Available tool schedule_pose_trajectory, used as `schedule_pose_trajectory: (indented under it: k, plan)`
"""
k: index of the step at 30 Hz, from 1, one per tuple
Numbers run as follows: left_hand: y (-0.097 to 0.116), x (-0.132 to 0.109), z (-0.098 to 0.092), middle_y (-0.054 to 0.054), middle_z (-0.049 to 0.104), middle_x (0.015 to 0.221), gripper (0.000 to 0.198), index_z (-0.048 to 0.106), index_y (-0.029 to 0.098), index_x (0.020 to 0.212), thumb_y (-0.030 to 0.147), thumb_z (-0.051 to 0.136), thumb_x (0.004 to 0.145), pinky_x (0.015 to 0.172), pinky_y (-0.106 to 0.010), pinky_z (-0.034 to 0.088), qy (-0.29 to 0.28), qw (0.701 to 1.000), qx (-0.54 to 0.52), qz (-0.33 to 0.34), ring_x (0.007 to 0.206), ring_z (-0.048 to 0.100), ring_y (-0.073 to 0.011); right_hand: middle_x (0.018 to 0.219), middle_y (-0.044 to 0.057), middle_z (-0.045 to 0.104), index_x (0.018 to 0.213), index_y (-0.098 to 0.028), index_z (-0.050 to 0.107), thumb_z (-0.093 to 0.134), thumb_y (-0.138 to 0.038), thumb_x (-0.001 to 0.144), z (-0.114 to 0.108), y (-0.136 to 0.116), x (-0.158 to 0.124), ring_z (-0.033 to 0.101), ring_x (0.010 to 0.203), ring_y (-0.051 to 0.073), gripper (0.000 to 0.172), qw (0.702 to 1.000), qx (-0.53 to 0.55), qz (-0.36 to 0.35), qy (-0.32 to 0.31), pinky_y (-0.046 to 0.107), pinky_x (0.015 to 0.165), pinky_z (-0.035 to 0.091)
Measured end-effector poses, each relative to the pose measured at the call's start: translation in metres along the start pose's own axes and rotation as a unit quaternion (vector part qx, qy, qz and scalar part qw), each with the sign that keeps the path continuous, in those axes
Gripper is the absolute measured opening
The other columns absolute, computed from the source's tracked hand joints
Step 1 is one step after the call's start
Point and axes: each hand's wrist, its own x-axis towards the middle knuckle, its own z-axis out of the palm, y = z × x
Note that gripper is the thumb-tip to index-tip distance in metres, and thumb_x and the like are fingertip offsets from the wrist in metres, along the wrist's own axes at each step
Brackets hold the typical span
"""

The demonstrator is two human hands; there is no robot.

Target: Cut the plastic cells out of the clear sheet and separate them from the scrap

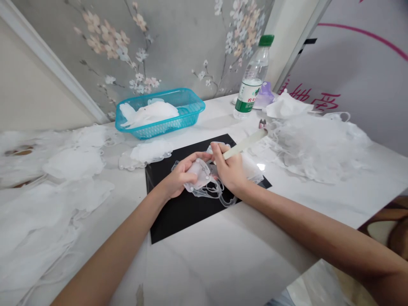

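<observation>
My left hand (180,177) is closed on a small white lace piece (199,177) with pearl-like beads at its edge, holding it above a black mat (178,208). My right hand (228,168) sits just right of it, fingers wrapped round a pale, stick-like tool (247,142) that angles up to the right, its near end at the lace. Loose thin white trim hangs from the piece onto the mat. More white lace (251,168) lies under my right hand.
A turquoise basket (191,111) with white lace pieces stands at the back. A green-capped water bottle (253,80) is right of it. Piles of white lace (314,144) cover the right and left (63,170) of the white table (229,255). Small scissors (262,123) lie near the bottle.
</observation>
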Motion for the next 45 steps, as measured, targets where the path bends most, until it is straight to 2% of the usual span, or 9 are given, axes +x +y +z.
schedule_pose_trajectory:
  k: [6,15,18,21,23,27,33,39,45]
  plan:
    - [0.0,0.0,0.003,-0.008,0.055,0.129,0.059,0.057,0.02,0.108,0.005,0.057,0.051,0.076,-0.028,0.048,0.026,1.0,-0.01,-0.003,0.102,0.059,-0.0232,0.052,-0.004,0.038,0.06,-0.021,0.04,0.04,-0.052,0.091,-0.001,0.0,0.001,0.041,0.048,0.01,0.044,0.995,0.076,0.057,0.037,0.024,0.048,0.032]
    - [-0.003,0.001,0.011,-0.004,0.067,0.101,0.048,0.056,0.017,0.101,0.008,0.057,0.054,0.071,-0.026,0.047,0.126,0.989,0.051,0.057,0.083,0.062,-0.0174,0.049,-0.004,0.038,0.058,-0.021,0.042,0.041,-0.054,0.09,-0.001,-0.003,0.002,0.044,0.048,0.011,0.045,0.99,0.104,0.084,0.047,0.024,0.045,0.032]
    - [-0.008,0.002,0.01,-0.001,0.066,0.09,0.042,0.054,0.018,0.099,0.01,0.056,0.058,0.072,-0.026,0.046,0.25,0.949,0.129,0.14,0.08,0.061,-0.0161,0.049,-0.004,0.038,0.059,-0.022,0.041,0.041,-0.052,0.09,-0.001,-0.002,0.002,0.043,0.048,0.011,0.044,0.989,0.111,0.081,0.057,0.025,0.046,0.034]
    - [-0.012,0.004,0.001,0.0,0.062,0.09,0.046,0.05,0.022,0.106,0.01,0.059,0.062,0.075,-0.026,0.046,0.396,0.868,0.219,0.204,0.08,0.059,-0.0147,0.05,-0.005,0.038,0.06,-0.022,0.039,0.046,-0.051,0.088,-0.001,0.0,0.003,0.039,0.047,0.01,0.041,0.986,0.126,0.087,0.063,0.025,0.046,0.034]
    - [-0.012,0.005,-0.008,0.0,0.058,0.09,0.051,0.048,0.023,0.11,0.009,0.06,0.062,0.075,-0.026,0.045,0.459,0.829,0.25,0.202,0.079,0.058,-0.0142,0.052,-0.005,0.04,0.062,-0.022,0.039,0.049,-0.051,0.087,-0.001,0.0,0.002,0.039,0.046,0.01,0.039,0.984,0.141,0.091,0.063,0.024,0.045,0.034]
    - [-0.009,0.007,-0.021,0.0,0.052,0.091,0.051,0.046,0.021,0.104,0.006,0.061,0.058,0.07,-0.027,0.044,0.549,0.784,0.224,0.183,0.075,0.055,-0.0135,0.056,-0.004,0.046,0.067,-0.022,0.043,0.047,-0.051,0.088,-0.001,-0.001,0.003,0.042,0.045,0.009,0.036,0.98,0.162,0.1,0.064,0.023,0.045,0.035]
    - [-0.009,0.007,-0.024,-0.003,0.048,0.1,0.057,0.041,0.02,0.107,0.0,0.058,0.056,0.079,-0.029,0.044,0.575,0.76,0.222,0.207,0.084,0.054,-0.0143,0.06,-0.003,0.057,0.097,-0.021,0.057,0.035,-0.055,0.092,-0.006,-0.006,0.006,0.045,0.045,0.009,0.041,0.984,0.155,0.07,0.051,0.023,0.047,0.036]
    - [-0.009,0.008,-0.029,-0.001,0.045,0.096,0.041,0.039,0.021,0.094,-0.001,0.048,0.061,0.083,-0.027,0.043,0.615,0.721,0.168,0.272,0.086,0.053,-0.0112,0.055,-0.002,0.056,0.07,-0.022,0.048,0.03,-0.051,0.095,-0.016,-0.008,0.01,0.052,0.051,0.011,0.043,0.997,0.051,-0.005,-0.055,0.025,0.057,0.04]
    - [-0.008,0.008,-0.033,-0.001,0.043,0.093,0.031,0.038,0.021,0.087,0.0,0.047,0.066,0.081,-0.025,0.044,0.638,0.695,0.169,0.284,0.087,0.052,-0.0109,0.061,0.002,0.055,0.069,-0.022,0.046,0.032,-0.041,0.096,-0.019,-0.005,0.018,0.053,0.07,0.018,0.036,0.979,-0.183,-0.079,-0.047,0.028,0.058,0.03]
